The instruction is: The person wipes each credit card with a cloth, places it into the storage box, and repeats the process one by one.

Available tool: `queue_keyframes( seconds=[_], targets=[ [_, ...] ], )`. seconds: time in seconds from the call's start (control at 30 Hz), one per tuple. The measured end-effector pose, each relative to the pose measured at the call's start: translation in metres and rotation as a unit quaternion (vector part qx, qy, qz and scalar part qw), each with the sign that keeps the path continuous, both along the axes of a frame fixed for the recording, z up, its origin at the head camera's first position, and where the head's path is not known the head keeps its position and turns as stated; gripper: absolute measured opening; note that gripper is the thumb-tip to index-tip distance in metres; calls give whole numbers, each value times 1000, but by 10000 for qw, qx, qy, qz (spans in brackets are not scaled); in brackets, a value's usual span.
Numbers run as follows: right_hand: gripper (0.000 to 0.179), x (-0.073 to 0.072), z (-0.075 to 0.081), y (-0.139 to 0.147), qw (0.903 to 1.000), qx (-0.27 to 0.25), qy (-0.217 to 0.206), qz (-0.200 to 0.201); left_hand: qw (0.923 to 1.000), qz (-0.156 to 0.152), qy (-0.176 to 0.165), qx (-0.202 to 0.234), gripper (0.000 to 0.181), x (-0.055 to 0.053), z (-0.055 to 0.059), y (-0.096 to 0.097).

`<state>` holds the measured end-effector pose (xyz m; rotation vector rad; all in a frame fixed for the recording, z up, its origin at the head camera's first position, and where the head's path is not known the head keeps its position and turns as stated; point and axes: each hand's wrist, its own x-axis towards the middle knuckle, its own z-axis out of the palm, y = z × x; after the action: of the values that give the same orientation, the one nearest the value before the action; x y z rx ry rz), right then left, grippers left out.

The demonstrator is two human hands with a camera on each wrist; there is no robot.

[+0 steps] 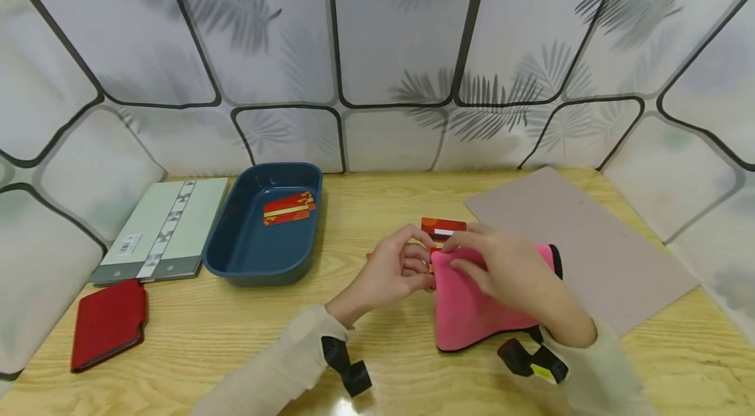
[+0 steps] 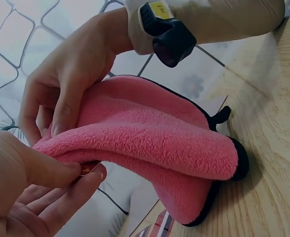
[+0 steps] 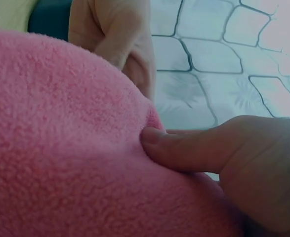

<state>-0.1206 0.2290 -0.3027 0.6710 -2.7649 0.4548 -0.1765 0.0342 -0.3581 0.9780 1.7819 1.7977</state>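
**Pink cloth [image 1: 466, 311] pinched at its upper-left corner by the right hand [image 1: 510, 265]**

The cloth is held just right of centre in the lower half of the head frame, its raised corner pointed toward the upper left. In the left wrist view, its long axis is seen sloping from the pinched end at left down to a dark-bound edge at lower right, near the wooden table [image 1: 389, 363]. Its fleece is plush, and soft folds are formed along its length.

By the left hand [image 1: 392, 265], a glossy red card [image 2: 89, 168] is gripped narrowly between thumb and finger; it is mostly hidden, so its direction cannot be told. Beyond the hands, a rectangular red packet [image 1: 444, 225] is laid with its long axis running left to right.

At left of centre, red-and-gold packets [image 1: 286, 214] are contained in a smooth, round-cornered blue tray [image 1: 259, 255].
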Motion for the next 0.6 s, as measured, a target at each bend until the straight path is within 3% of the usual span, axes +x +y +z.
queue_keyframes(
  seconds=[0.07, 0.33, 0.6],
  targets=[
    [18, -1, 2, 6, 9999, -28, -130, -50, 10000, 56, 47, -41, 36, 1, 1, 0],
    [16, -8, 12, 31, 9990, -22, -407, -202, 9983, 480, -274, -156, 37, 5, 9, -1],
    [19, -9, 15, 38, 10000, -9, -48, -84, 9952, 681, -698, 76, 40, 9, 12, -15]
  ],
)
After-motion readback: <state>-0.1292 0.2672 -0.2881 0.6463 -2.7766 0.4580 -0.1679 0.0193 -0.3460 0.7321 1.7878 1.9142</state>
